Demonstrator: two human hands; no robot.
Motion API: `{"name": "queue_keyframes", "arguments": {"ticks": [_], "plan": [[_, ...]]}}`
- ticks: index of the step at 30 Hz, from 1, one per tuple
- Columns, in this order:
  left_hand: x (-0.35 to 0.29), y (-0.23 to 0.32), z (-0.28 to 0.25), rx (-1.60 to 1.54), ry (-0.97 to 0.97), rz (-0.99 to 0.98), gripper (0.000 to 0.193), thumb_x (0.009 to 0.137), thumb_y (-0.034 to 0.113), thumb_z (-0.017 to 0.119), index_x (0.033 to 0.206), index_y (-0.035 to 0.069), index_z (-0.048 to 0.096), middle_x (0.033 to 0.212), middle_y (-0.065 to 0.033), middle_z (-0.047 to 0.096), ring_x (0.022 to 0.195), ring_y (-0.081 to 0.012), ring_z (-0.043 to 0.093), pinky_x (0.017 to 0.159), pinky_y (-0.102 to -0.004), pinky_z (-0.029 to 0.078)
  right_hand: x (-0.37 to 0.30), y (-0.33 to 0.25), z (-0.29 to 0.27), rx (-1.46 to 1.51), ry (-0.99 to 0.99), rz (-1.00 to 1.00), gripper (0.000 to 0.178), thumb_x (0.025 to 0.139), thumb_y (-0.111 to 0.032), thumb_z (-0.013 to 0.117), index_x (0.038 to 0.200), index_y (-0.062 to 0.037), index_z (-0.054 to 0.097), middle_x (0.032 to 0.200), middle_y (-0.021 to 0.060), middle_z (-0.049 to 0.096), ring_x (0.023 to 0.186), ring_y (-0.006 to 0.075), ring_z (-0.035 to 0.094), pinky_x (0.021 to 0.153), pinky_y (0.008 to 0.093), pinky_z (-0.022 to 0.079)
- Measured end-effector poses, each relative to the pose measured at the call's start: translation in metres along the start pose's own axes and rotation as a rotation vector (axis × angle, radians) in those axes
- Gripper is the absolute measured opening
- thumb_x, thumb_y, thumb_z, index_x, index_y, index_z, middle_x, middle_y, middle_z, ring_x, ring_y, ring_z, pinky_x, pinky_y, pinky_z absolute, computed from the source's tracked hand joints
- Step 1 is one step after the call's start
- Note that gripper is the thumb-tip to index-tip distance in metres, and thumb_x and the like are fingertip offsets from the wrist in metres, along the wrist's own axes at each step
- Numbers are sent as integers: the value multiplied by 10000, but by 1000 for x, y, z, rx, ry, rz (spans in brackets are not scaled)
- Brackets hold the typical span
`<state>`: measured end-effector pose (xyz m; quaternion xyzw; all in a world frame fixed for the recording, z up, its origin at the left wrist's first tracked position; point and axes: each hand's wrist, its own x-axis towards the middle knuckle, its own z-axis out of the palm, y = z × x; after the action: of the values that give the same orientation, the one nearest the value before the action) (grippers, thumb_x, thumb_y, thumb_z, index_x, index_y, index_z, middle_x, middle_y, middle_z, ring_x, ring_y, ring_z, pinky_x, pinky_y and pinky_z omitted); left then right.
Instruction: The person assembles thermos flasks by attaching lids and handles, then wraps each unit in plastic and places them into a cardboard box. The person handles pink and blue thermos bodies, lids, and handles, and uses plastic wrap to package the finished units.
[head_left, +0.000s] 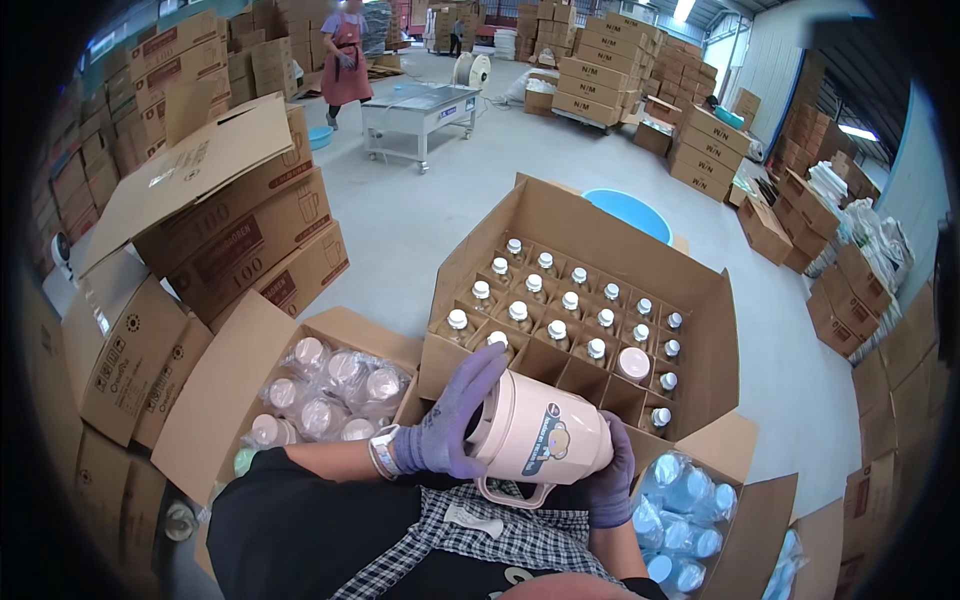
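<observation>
Between both gloved hands I hold a large pale pink handled mug [550, 430], lying on its side in front of my body. A cartoon bear sticker faces up, and the loop handle points toward me. My left hand [452, 412], in a purple-grey glove, grips the dark-looking mouth end with fingers stretched along the rim. My right hand [614, 475] is wrapped round the narrower base end. Just beyond stands an open divided carton [610, 248] with several white-capped bottles [518, 311] in its cells. One cell holds a wider pink-topped item [633, 364].
An open carton [225, 385] at the left holds plastic-wrapped pink cups [322, 414]. Wrapped blue bottles [690, 490] fill another at the right. Stacked cartons [260, 235] rise at far left. A blue basin [630, 212], a wheeled table [420, 110] and another person [345, 60] are farther off.
</observation>
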<state>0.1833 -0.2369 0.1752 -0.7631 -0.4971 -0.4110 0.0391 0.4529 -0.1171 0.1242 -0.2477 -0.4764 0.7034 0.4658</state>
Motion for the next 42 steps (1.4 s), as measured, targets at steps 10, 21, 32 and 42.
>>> {"name": "queue_keyframes", "arguments": {"ticks": [10,21,32,42], "plan": [[5,34,-11,-1305,149,-340,1321,764,675,731,1654,109,-64,1651,-202,194,1498,-346,342,1208,-526,322,-14,-58,48,-298,61,-480,536,991,-496,594,1185,3,589,1180,153,658,1099,240,635,1006,406,495],[25,13,-7,-1779,343,-568,1128,790,569,786,1647,167,172,1553,-179,431,1445,-391,434,1186,-584,380,8,-72,39,-575,-142,-917,327,849,-279,694,1069,-53,607,1189,218,656,1150,370,622,1013,476,487],[16,-30,12,-700,108,-325,1052,959,720,395,1630,-38,109,1635,-221,233,1551,-317,189,1268,-465,145,54,18,-6,-336,-45,-396,353,1000,-75,569,1346,-9,547,1273,152,643,1164,239,640,1016,362,524],[23,-72,-54,-595,587,-417,851,1053,672,227,1620,40,279,1652,-148,343,1536,-295,306,1248,-542,195,34,41,-25,-301,113,-394,331,1018,-131,554,1323,-7,592,1308,140,632,1188,235,633,1054,383,511]]}}
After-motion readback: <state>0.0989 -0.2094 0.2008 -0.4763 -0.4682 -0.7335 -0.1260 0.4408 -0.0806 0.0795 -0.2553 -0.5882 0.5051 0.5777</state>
